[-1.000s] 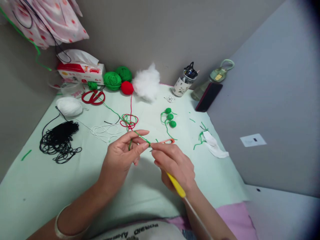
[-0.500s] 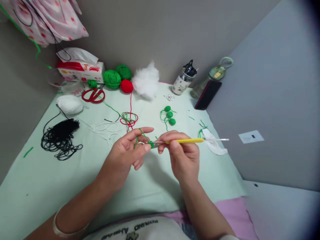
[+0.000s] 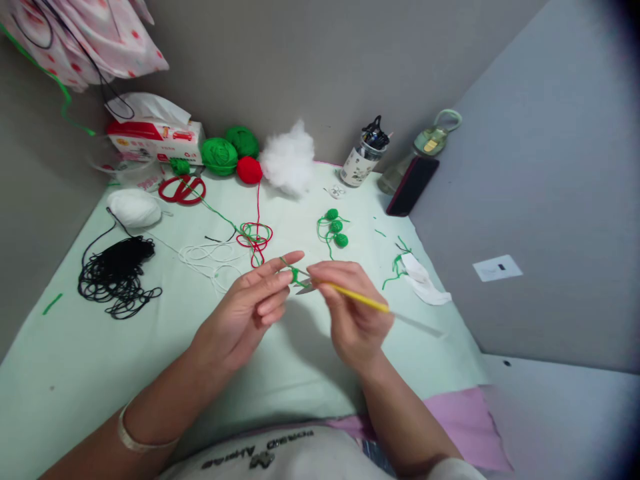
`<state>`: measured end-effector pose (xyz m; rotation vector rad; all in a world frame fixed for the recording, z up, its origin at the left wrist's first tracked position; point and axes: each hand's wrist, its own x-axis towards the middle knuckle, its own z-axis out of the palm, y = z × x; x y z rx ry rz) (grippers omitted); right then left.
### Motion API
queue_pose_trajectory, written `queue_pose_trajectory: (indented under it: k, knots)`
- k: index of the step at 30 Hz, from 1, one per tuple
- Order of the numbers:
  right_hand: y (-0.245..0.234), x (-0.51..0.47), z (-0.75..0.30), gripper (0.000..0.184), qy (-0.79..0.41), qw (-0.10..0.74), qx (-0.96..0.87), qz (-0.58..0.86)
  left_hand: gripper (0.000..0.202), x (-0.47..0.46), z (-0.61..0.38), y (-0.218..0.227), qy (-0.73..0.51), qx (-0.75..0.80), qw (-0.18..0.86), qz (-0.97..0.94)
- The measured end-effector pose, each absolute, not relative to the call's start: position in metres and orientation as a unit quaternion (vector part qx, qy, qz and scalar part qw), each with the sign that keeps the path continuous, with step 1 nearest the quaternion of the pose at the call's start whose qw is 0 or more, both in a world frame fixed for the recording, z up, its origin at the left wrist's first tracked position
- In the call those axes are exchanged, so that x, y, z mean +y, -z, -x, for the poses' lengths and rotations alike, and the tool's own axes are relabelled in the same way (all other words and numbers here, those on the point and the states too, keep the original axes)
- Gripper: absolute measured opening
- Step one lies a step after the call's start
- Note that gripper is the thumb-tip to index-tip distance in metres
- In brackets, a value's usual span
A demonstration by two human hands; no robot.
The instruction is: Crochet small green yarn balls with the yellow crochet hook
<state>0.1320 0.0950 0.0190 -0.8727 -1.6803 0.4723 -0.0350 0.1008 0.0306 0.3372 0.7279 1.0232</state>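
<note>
My left hand [image 3: 245,313] pinches a small green crochet piece [image 3: 296,274], with green yarn running over its forefinger back toward the green yarn balls [image 3: 219,155]. My right hand [image 3: 353,313] grips a yellow-handled crochet hook [image 3: 357,299], whose metal tip is at the green piece. Both hands hover above the pale green table cover [image 3: 100,360], near its middle.
Three small green crocheted balls [image 3: 334,227] lie beyond my hands. A red yarn ball [image 3: 249,169], white stuffing [image 3: 287,159], red scissors [image 3: 181,189], a tissue box [image 3: 153,139], black yarn [image 3: 116,273], white yarn [image 3: 134,207], a jar [image 3: 361,163], a phone [image 3: 412,186] and a bottle [image 3: 425,148] ring the table. Grey walls close in behind and right.
My right hand has swung the hook from pointing back at me to lying sideways, then tilted down to the right. The tip stays at the green piece. My left hand keeps its pinch.
</note>
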Motion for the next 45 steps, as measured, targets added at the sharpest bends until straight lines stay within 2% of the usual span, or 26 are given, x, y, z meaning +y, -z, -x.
queue_pose_trajectory:
  k: [4, 6, 21, 32, 45]
  knots:
    - [-0.023, 0.100, -0.133, 0.019, -0.417, 0.612, -0.564, 0.365, 0.021, 0.100, 0.035, -0.030, -0.500, 0.352, 0.771, -0.178]
    - [-0.021, 0.100, -0.131, 0.017, -0.473, 0.609, -0.532, 0.348, 0.018, 0.098, 0.031, -0.029, -0.502, 0.357, 0.758, -0.213]
    - [-0.015, 0.104, -0.128, 0.018, -0.560, 0.604, -0.467, 0.322, 0.019, 0.097, 0.030, -0.030, -0.500, 0.396, 0.715, -0.287]
    - [-0.017, 0.094, -0.130, 0.018, -0.416, 0.613, -0.581, 0.336, 0.023, 0.094, 0.034, -0.037, -0.490, 0.480, 0.626, -0.372]
    - [-0.013, 0.092, -0.130, 0.023, -0.238, 0.565, -0.711, 0.344, 0.019, 0.093, 0.030, -0.041, -0.493, 0.514, 0.571, -0.408]
